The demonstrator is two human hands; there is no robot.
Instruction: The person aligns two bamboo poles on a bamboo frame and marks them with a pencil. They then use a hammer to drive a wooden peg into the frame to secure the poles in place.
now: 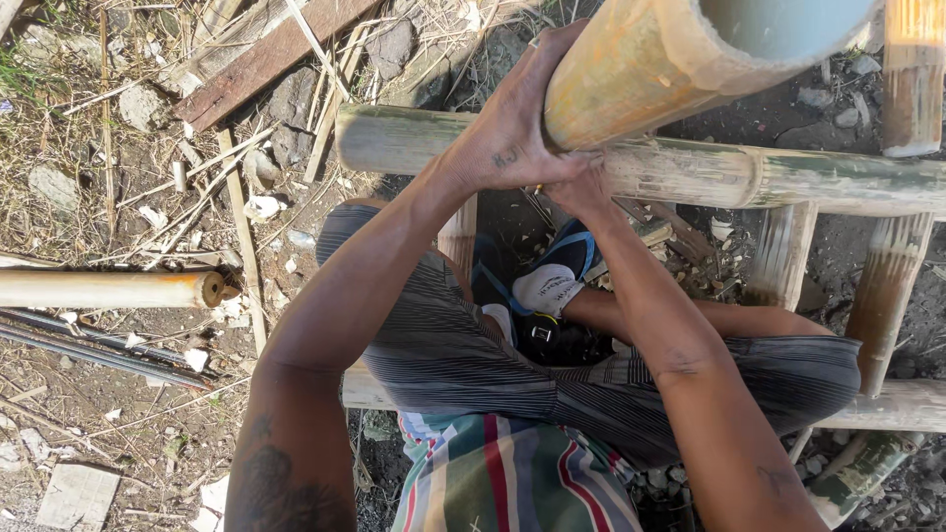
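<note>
While wrapping bamboo pole (641, 69): L hand (517, 128) atop, R hand (581, 187) beneath.

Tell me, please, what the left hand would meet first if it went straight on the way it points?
Probably the horizontal bamboo pole just beyond the left hand, though depth is unclear; it grips the hollow bamboo culm.
</note>
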